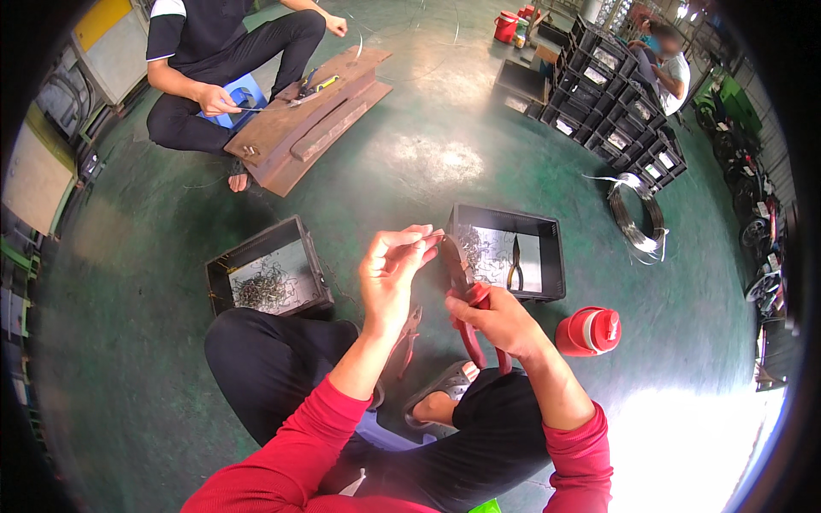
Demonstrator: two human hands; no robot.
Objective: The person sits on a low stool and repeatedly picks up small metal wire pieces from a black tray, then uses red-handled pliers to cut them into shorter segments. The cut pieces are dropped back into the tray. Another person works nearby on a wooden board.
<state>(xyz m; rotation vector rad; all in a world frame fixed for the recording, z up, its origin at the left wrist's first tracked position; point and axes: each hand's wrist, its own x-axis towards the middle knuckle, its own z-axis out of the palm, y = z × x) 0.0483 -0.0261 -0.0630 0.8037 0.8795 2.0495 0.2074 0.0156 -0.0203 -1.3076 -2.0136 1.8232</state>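
Observation:
My right hand is wrapped round the red handles of a pair of pliers, whose dark jaws point up and away from me. My left hand is closed in a pinch right beside the jaws, on what looks like a short thin piece of wire, mostly hidden by the fingertips. Behind the pliers stands a black crate with small bent wire pieces and another pair of pliers inside. Below my left wrist, a second red-handled tool lies low between my legs.
Left of my hands is another black crate holding a heap of bent wires. A red jug stands at right. Farther off are a wire coil, stacked black crates, and a seated person at a rusty metal beam.

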